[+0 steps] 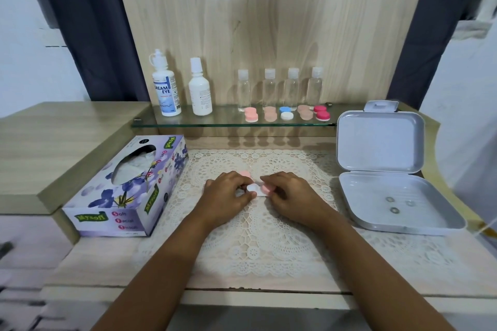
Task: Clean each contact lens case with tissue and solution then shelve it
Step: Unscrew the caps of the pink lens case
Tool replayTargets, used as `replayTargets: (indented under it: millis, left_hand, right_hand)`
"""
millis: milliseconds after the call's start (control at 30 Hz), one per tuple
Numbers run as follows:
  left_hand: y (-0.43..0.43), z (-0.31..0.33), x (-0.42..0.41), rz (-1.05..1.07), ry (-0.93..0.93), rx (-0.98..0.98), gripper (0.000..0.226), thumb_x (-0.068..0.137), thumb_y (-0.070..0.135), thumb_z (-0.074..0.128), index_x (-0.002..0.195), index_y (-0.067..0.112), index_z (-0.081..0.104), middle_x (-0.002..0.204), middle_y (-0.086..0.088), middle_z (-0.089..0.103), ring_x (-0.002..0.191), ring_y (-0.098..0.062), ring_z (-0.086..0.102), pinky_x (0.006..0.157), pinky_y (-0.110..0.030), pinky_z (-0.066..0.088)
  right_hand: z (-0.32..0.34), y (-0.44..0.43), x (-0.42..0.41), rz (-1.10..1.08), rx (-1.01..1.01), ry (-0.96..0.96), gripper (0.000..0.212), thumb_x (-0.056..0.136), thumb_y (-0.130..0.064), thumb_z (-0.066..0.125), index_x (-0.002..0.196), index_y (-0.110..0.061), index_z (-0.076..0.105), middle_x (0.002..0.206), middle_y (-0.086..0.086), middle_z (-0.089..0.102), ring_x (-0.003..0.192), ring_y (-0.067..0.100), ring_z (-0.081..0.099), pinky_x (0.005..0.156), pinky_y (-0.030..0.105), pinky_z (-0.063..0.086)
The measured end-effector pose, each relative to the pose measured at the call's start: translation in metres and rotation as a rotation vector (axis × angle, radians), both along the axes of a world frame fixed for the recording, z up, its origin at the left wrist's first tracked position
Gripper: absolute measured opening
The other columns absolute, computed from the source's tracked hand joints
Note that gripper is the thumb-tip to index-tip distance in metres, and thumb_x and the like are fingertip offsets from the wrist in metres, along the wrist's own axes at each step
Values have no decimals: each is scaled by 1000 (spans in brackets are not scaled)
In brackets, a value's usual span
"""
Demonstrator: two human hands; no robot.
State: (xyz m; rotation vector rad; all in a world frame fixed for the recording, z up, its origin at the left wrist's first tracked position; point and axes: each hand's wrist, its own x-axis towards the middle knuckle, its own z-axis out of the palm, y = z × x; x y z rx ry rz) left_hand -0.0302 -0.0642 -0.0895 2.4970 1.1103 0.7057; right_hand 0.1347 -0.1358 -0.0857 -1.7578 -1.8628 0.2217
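Your left hand (pixel 228 192) and right hand (pixel 291 196) pinch the lens case (pixel 255 188) right of the tissue box (pixel 126 185); a hard twist could flick it away.

Your left hand (pixel 226 195) and right hand (pixel 291 195) cover most of the lens case (pixel 255 188) between them; a pink cap (pixel 245 173) at twelve o'clock from your left hand shows only its far edge. The rings (pixel 394 210) in the grey box (pixel 433 212) at three o'clock are too small to identify, and the drawers (pixel 27 263) at eight o'clock are blurred
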Motion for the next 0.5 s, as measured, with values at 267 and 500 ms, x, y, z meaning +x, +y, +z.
replayTargets:
  millis: [267, 500]
  left_hand:
    - [-1, 0, 0, -3, -5, 4, 26, 89, 39, 56, 113, 29, 61, 108, 15, 55, 106, -6, 46, 93, -33, 27]
    - [0, 0, 0, -2, -4, 2, 26, 89, 39, 56, 113, 28, 61, 109, 14, 56, 107, -7, 46, 92, -33, 27]
  right_hand:
    - [-1, 4, 0, -72, 57, 7, 32, 83, -33, 66, 108, -14, 58, 102, 0, 57, 96, 16, 48, 83, 30, 41]
    - [-2, 2, 1, -25, 43, 44, 40, 82, -26, 62, 121, -19, 54, 117, 0, 52, 108, 17, 48, 94, 37, 41]
